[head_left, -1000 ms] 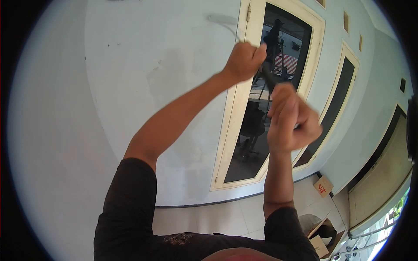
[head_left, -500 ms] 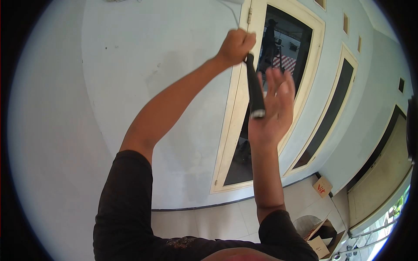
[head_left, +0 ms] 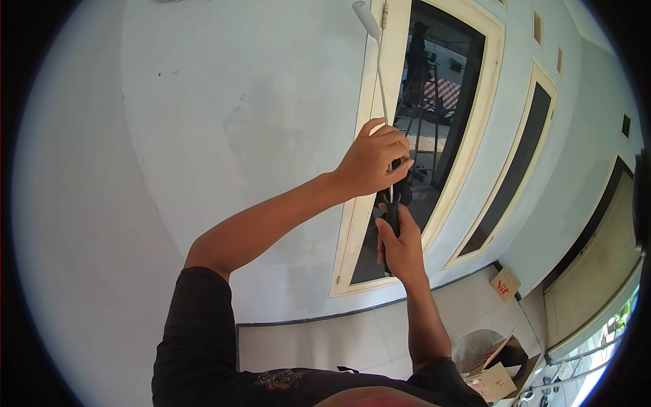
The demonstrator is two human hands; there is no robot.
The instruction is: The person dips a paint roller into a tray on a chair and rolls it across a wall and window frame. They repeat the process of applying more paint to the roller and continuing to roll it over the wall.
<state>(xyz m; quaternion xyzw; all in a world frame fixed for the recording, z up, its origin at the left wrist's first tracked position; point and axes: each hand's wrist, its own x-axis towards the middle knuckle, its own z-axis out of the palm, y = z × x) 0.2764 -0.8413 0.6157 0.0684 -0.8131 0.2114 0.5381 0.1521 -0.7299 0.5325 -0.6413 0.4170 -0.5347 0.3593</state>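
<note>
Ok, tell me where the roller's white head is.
In the head view, the white head is at the top, slightly right of center, beside the upper hinge, above the left hand.

House porch, with tiled floor [head_left: 346, 336], cream-framed windows [head_left: 434, 129].

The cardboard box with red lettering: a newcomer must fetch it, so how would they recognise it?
Follow the pale blue wall to the corner beside the beige door. There, on the pale tiled floor, sits a light-brown cardboard box. Its red "Vit" sets it apart from the brown cardboard box with raised flaps nearer the person.
</note>
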